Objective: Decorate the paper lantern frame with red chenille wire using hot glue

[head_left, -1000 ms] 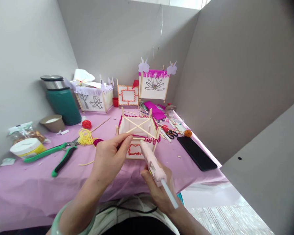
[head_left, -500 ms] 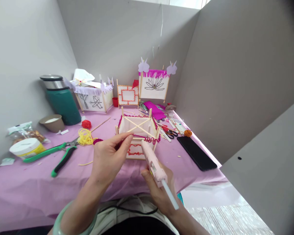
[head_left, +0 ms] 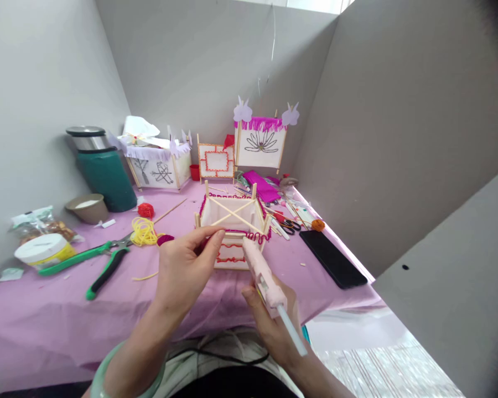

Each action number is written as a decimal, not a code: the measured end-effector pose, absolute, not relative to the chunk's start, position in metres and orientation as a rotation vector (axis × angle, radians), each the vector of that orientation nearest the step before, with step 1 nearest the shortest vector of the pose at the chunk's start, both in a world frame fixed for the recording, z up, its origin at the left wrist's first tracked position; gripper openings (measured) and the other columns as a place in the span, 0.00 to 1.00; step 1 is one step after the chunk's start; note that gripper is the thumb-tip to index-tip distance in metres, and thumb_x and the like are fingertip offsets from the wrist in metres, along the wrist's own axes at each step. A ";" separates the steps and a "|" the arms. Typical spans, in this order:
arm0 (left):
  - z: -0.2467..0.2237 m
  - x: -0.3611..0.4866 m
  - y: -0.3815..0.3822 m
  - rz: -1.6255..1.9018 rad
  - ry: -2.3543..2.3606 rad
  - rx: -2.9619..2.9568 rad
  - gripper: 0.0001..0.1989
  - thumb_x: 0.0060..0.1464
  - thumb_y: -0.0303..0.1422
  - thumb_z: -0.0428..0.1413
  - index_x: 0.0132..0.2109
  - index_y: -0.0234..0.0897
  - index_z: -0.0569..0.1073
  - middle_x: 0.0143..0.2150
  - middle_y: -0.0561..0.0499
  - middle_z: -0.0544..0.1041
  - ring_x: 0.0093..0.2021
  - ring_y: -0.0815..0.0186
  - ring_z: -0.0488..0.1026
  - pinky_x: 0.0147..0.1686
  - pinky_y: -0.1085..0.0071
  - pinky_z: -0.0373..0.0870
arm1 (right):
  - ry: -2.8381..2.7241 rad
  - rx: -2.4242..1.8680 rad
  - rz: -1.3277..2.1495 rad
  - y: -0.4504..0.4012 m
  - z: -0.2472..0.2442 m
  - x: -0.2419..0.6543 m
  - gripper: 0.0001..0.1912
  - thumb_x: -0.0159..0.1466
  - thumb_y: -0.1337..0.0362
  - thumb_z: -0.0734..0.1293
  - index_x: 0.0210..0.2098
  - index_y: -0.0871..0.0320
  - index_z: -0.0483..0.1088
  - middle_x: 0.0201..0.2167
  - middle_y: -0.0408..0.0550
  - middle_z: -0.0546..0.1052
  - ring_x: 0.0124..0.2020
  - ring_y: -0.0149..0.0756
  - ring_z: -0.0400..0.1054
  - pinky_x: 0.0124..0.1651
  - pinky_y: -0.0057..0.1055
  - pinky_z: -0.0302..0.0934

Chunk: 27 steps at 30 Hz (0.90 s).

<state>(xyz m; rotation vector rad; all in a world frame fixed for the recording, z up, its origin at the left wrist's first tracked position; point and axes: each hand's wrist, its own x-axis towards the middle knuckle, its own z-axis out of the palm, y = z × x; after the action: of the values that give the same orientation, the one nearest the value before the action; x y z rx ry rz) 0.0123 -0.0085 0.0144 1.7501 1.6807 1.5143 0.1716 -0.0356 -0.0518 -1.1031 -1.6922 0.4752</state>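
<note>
A small box frame of pale sticks (head_left: 233, 213), with crossed sticks on top and magenta yarn trim, stands before me on the pink cloth. Red yarn lines its near white panel (head_left: 231, 253). My left hand (head_left: 188, 262) pinches at the front top edge; magenta yarn (head_left: 165, 240) shows beside its fingers, and what lies between the fingertips is too small to name. My right hand (head_left: 274, 318) is wrapped round a pale pink glue gun (head_left: 262, 271), a glue stick (head_left: 291, 330) jutting from its back. The gun's nozzle is at the near top edge, right of my left fingertips.
Green-handled pliers (head_left: 81, 258), yellow yarn (head_left: 143, 231), a white-lidded tub (head_left: 45, 250) and a teal bottle (head_left: 103, 171) are on the left. To the right lie a black phone (head_left: 332, 260) and scissors (head_left: 290, 225). Decorated paper lanterns (head_left: 160, 168) stand behind.
The glue gun's nozzle has shifted slightly right along the near top edge, with my right hand. My left hand has stayed almost still, fingers still pinched.
</note>
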 end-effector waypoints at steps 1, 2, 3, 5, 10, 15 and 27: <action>0.013 0.012 -0.008 1.519 1.673 1.751 0.11 0.54 0.37 0.57 0.40 0.39 0.80 0.26 0.56 0.79 0.24 0.72 0.71 0.25 0.78 0.66 | -1.683 -1.109 0.516 -0.036 -0.052 0.172 0.14 0.65 0.54 0.64 0.42 0.58 0.70 0.25 0.45 0.73 0.24 0.34 0.67 0.25 0.26 0.62; 0.012 0.012 -0.007 1.525 1.668 1.750 0.10 0.54 0.37 0.57 0.39 0.39 0.80 0.26 0.56 0.78 0.24 0.72 0.71 0.25 0.78 0.66 | -1.672 -1.111 0.570 -0.036 -0.052 0.172 0.14 0.64 0.54 0.64 0.42 0.59 0.70 0.25 0.44 0.72 0.24 0.33 0.67 0.25 0.26 0.62; 0.011 0.012 -0.007 1.527 1.663 1.750 0.10 0.54 0.37 0.57 0.39 0.39 0.80 0.25 0.56 0.78 0.24 0.72 0.71 0.24 0.78 0.65 | -1.663 -1.111 0.616 -0.036 -0.053 0.173 0.14 0.64 0.55 0.65 0.43 0.59 0.70 0.25 0.43 0.72 0.23 0.33 0.66 0.26 0.26 0.61; 0.007 0.012 -0.006 1.525 1.659 1.750 0.10 0.54 0.37 0.57 0.38 0.38 0.80 0.25 0.56 0.77 0.23 0.72 0.70 0.24 0.79 0.64 | -1.648 -1.112 0.625 -0.037 -0.054 0.174 0.15 0.64 0.55 0.65 0.43 0.59 0.70 0.24 0.42 0.70 0.23 0.32 0.65 0.25 0.26 0.60; -0.003 0.012 -0.007 1.469 1.641 1.737 0.11 0.55 0.38 0.56 0.38 0.38 0.79 0.26 0.55 0.78 0.24 0.72 0.70 0.23 0.78 0.63 | -1.646 -1.079 0.615 -0.037 -0.057 0.175 0.14 0.65 0.55 0.64 0.43 0.59 0.70 0.26 0.42 0.70 0.24 0.32 0.64 0.27 0.27 0.61; -0.011 0.013 -0.009 1.436 1.663 1.729 0.10 0.55 0.38 0.55 0.35 0.37 0.78 0.25 0.55 0.76 0.23 0.72 0.68 0.23 0.77 0.63 | -1.659 -1.081 0.615 -0.036 -0.055 0.174 0.13 0.65 0.55 0.64 0.40 0.60 0.70 0.25 0.43 0.70 0.24 0.32 0.65 0.28 0.27 0.61; -0.026 0.024 -0.011 1.339 1.637 1.767 0.11 0.56 0.36 0.53 0.31 0.37 0.75 0.20 0.57 0.69 0.20 0.73 0.64 0.23 0.77 0.59 | -1.670 -1.070 0.557 -0.032 -0.060 0.175 0.17 0.65 0.55 0.64 0.47 0.60 0.71 0.28 0.45 0.73 0.26 0.34 0.68 0.30 0.29 0.65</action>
<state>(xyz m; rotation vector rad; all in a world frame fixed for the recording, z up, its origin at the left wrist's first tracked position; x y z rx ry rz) 0.0241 -0.0114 -0.0257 1.7671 1.6367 1.3388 0.1754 -0.0321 -0.0601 -1.0699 -1.6700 0.5568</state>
